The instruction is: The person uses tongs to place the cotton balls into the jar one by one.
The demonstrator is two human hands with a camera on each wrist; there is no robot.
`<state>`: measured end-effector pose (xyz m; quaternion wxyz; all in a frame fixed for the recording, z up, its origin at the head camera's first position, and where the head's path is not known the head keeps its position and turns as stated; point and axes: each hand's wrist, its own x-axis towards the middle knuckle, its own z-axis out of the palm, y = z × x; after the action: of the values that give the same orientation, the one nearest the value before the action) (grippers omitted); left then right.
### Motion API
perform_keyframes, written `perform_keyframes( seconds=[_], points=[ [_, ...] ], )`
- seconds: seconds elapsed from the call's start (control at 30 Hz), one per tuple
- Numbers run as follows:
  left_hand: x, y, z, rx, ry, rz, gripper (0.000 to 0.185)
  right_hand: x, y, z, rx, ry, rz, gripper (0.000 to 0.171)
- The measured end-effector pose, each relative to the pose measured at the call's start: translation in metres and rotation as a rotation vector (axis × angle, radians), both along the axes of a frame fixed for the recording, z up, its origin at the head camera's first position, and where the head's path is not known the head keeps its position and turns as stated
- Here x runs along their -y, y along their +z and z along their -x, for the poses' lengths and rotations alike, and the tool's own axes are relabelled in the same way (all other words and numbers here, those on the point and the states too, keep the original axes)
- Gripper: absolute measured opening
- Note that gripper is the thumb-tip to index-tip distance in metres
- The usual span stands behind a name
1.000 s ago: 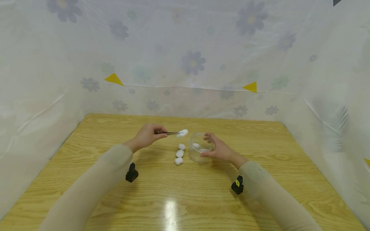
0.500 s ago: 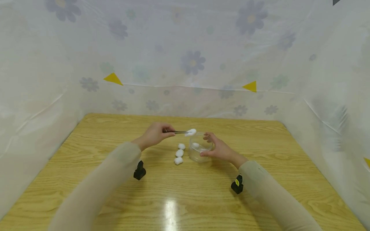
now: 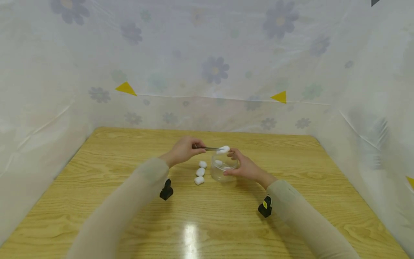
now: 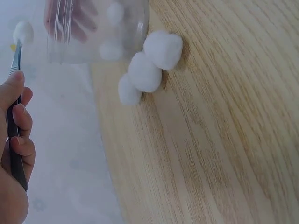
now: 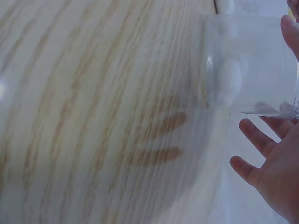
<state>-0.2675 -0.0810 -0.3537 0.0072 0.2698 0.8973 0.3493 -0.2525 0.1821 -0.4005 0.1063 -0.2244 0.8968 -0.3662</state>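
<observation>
My left hand [image 3: 184,150] [image 4: 14,154] pinches metal tweezers [image 3: 207,148] [image 4: 15,116] whose tips hold a white cotton ball [image 3: 223,149] [image 4: 22,31] right over the mouth of a clear jar [image 3: 223,168] [image 4: 98,28] [image 5: 252,65]. My right hand [image 3: 244,165] [image 5: 275,158] grips the jar's right side with thumb and fingers curled round it. At least one cotton ball [image 3: 219,163] [image 5: 229,79] lies inside the jar. Three more cotton balls [image 3: 200,172] [image 4: 147,70] lie in a row on the table just left of the jar.
The wooden table [image 3: 207,216] is walled on three sides by translucent flower-print sheeting [image 3: 213,72] with yellow triangle markers [image 3: 127,88]. Black wrist cameras [image 3: 166,190] hang under both forearms.
My left hand has carried the tweezers and cotton ball rightward, from left of the jar to above its mouth. The right hand and jar have stayed put.
</observation>
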Motion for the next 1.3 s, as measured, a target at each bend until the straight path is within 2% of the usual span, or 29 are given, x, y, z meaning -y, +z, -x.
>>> perform_keyframes(
  seconds=[0.37, 0.8, 1.13, 1.3],
  points=[
    [-0.007, -0.002, -0.001, -0.012, -0.018, 0.01, 0.013, 0.0, 0.0, 0.0, 0.0, -0.007, -0.009, 0.084],
    [-0.009, -0.006, -0.001, 0.019, -0.016, 0.016, 0.02, 0.0, 0.001, 0.0, 0.012, -0.002, 0.009, 0.091],
    [0.007, -0.009, 0.001, 0.03, 0.01, -0.031, 0.021, 0.001, 0.001, -0.001, 0.004, -0.005, 0.003, 0.09],
    [0.019, -0.013, 0.002, 0.035, 0.032, -0.022, 0.024, 0.001, 0.001, -0.001, 0.001, -0.008, 0.003, 0.09]
  ],
)
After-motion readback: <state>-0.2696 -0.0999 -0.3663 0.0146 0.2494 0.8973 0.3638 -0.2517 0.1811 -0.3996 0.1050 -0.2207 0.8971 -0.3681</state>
